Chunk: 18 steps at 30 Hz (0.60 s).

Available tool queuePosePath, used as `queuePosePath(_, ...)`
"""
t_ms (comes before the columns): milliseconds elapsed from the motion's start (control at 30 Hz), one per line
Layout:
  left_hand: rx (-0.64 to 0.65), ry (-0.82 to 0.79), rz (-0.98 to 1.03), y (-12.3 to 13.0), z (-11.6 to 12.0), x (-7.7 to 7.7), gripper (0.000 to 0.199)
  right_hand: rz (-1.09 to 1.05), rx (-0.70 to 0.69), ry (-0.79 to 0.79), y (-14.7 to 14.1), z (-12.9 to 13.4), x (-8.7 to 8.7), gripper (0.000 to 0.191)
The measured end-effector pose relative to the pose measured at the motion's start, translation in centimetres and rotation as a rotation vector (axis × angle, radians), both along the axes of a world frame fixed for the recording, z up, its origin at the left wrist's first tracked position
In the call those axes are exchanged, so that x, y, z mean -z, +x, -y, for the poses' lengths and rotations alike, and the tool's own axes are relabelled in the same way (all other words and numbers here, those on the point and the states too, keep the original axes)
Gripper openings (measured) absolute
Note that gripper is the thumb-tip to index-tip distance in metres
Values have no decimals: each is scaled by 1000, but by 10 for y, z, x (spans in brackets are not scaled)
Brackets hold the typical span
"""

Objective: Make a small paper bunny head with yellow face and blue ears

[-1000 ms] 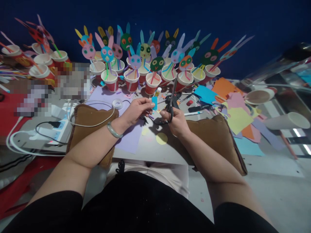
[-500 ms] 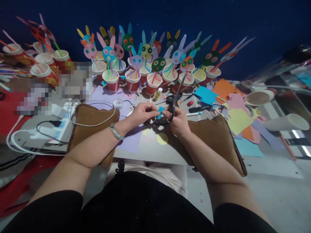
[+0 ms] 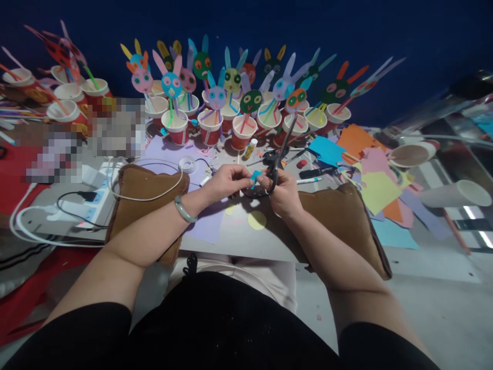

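Over the middle of the table, my left hand (image 3: 227, 182) pinches a small blue paper piece (image 3: 254, 177) from its left side. My right hand (image 3: 283, 192) holds black scissors (image 3: 275, 169), their blades pointing up and away, and its fingertips also touch the blue piece. Below the hands, a pale yellow paper circle (image 3: 257, 220) lies on the table (image 3: 246, 244). Just beyond the hands stands a small glue bottle (image 3: 250, 149) with a white cap.
Red-and-white paper cups (image 3: 210, 131) with paper rabbit faces line the back. Brown cushions (image 3: 144, 205) lie under both forearms. Coloured paper sheets (image 3: 379, 190) are piled at right. A power strip (image 3: 96, 198) with cables is at left, beside a tape roll (image 3: 187, 164).
The small blue paper piece has tilted slightly between my fingertips. Both hands stay in nearly the same place, and the scissors have barely shifted.
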<state>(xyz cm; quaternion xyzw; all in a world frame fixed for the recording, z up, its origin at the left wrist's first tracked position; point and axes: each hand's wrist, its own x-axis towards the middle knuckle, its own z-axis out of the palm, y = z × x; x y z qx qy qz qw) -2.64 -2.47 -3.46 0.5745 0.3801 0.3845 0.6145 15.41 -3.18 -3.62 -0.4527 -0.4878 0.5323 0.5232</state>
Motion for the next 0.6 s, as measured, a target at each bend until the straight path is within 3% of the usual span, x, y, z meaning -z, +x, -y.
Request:
queuePosePath(300,94,-109,-39,-2,-1,-16,15,64,-84,-59,4,-3,-2,34)
queuePosePath(600,-15,-188,76,-5,-2,-24,20,111,-12,-4,4,-4,-6,30)
